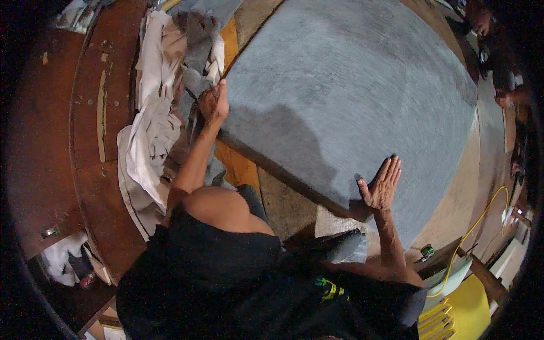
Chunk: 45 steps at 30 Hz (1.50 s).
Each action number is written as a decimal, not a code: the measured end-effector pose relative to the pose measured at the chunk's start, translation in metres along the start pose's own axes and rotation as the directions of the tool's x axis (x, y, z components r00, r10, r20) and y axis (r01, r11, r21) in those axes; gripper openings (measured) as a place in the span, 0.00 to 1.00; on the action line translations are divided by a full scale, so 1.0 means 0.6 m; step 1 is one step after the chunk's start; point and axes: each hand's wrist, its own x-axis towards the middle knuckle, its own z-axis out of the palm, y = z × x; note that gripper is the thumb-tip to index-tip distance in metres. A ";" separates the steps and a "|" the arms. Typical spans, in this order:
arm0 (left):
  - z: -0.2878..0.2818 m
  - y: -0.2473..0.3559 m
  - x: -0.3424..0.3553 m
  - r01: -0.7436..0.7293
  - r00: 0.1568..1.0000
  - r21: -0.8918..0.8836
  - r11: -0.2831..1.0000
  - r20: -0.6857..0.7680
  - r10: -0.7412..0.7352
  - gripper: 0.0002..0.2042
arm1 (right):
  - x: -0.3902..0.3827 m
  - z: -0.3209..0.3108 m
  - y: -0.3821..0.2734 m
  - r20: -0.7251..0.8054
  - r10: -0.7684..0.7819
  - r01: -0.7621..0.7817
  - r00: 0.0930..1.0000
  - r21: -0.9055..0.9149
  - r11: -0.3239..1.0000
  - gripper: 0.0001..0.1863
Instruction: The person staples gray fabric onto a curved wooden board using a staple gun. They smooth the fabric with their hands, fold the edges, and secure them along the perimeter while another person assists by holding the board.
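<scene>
A large slab like a foam cushion [340, 85], covered in grey fuzzy fabric, lies in front of me, its thick dark side facing me. Flat on its near right part rests my right hand [381, 190], open, with thumb and fingers stretched out. My left hand [214, 103] is at the slab's left edge, fingers curled and thumb side up. Whatever those fingers grip is hidden. My shadow falls across the near part of the fabric.
Crumpled pale cloths [153, 113] lie left of the slab, beside a brown wooden panel [51, 130]. A yellow cord [479, 224] runs above a yellow plastic chair [467, 306] at lower right. Another person's hand [502, 101] shows at the far right.
</scene>
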 end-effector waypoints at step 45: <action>0.024 -0.027 -0.167 -0.278 0.961 -0.179 0.944 -0.049 0.274 0.29 | 0.327 0.056 -0.048 0.079 0.135 -0.122 0.988 -0.151 0.981 0.56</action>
